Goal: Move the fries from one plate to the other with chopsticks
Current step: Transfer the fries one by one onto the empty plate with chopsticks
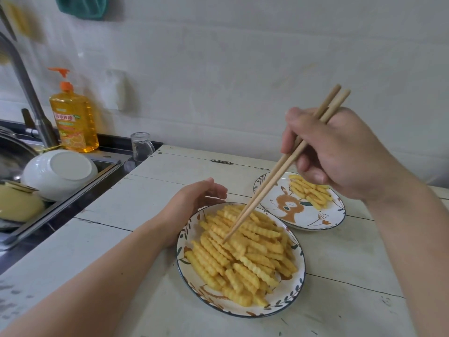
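A near plate [289,300] with a leaf-patterned rim carries a big heap of crinkle-cut fries [243,251]. Behind it to the right, a second plate [313,218] with a deer drawing holds a small pile of fries [309,190]. My right hand [340,152] grips a pair of wooden chopsticks [274,176], whose tips touch the top of the big heap near its middle. No fry is lifted between them. My left hand [194,203] rests at the near plate's left rim, fingers curved and apart, holding nothing.
Both plates stand on a white wooden table [121,227]. To the left is a sink [56,188] with an upturned white bowl [60,173], a faucet [26,93] and an orange dish-soap bottle [75,117]. A small glass [141,145] stands by the tiled wall.
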